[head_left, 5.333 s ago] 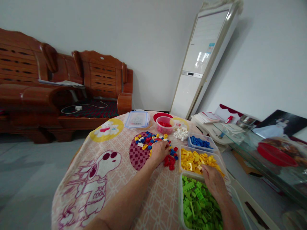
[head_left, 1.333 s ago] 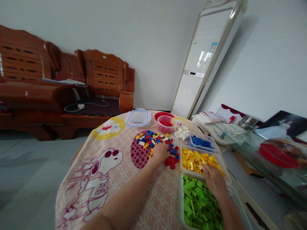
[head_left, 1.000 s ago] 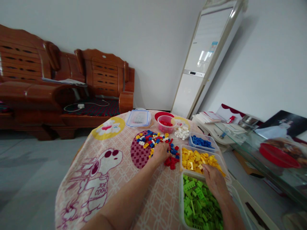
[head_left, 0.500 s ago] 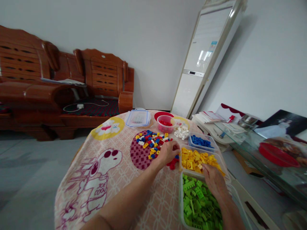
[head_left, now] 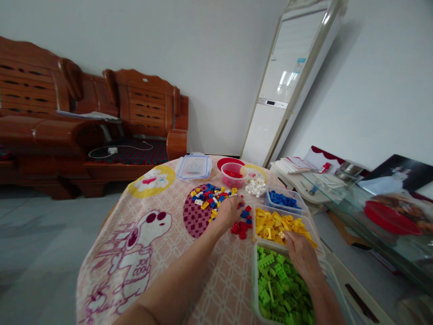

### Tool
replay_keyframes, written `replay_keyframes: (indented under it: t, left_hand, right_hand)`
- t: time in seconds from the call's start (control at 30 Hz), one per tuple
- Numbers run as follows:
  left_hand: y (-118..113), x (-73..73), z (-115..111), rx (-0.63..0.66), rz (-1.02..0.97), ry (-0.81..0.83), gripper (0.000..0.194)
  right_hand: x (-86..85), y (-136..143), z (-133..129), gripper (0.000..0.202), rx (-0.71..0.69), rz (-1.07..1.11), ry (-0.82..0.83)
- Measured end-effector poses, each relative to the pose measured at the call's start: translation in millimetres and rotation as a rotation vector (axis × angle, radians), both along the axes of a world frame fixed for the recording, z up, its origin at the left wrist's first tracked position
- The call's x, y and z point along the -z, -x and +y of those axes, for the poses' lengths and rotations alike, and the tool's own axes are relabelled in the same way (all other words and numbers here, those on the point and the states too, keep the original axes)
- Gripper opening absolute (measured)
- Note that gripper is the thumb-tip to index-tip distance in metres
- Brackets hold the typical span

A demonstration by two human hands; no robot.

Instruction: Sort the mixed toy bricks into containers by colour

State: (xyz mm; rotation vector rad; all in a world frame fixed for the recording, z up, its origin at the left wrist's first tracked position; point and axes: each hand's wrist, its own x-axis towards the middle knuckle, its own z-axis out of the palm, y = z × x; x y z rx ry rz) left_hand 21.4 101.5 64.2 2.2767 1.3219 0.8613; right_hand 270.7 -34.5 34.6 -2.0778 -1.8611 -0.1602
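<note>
My left hand (head_left: pixel 229 211) hovers over the right side of a mixed pile of toy building bricks (head_left: pixel 211 196) in red, blue, yellow and white. Its fingers are loosely bent and a little apart, and no brick shows in them. At the near edge of a clear box of yellow bricks (head_left: pixel 277 222), my right hand (head_left: pixel 301 253) has its fingers pinched together; a small pale bit shows at the tips, too small to name. Under that wrist is a box of green bricks (head_left: pixel 280 280). Loose red bricks (head_left: pixel 241 229) lie between the left hand and the yellow box.
A box of blue bricks (head_left: pixel 283 201), a pile of white bricks (head_left: pixel 256 186) and a pink bowl with red bricks (head_left: pixel 233 181) stand farther back. Clear lids (head_left: pixel 194 166) lie at the far edge. A glass shelf (head_left: pixel 358 216) flanks the table's right side.
My left hand has moved left, from beside the yellow box to above the mixed pile, uncovering blue and red bricks near the box. My right hand has stayed in place.
</note>
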Motion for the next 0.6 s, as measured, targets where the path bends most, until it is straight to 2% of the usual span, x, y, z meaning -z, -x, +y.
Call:
replay_keyframes:
  t: [0.1,0.23,0.4,0.6]
  left_hand:
    - [26.5,3.7,18.6,-0.207,0.095,0.017,0.023]
    - [49.5,10.8,32.9,-0.330,0.201,0.093,0.020]
    - [53.5,13.9,35.5,-0.348,0.212,0.127,0.016]
    - [55.9,15.1,35.8,-0.314,0.154,0.111,0.023]
  right_hand:
    - [0.6,-0.7,0.4,0.042,0.000,-0.002,0.012]
    - [1.5,-1.9,1.0,0.043,0.014,0.003,0.017]
    - [2.2,-2.6,0.9,0.043,0.008,0.012,0.001]
    - [3.9,-2.9,0.9,0.045,0.001,0.014,0.001]
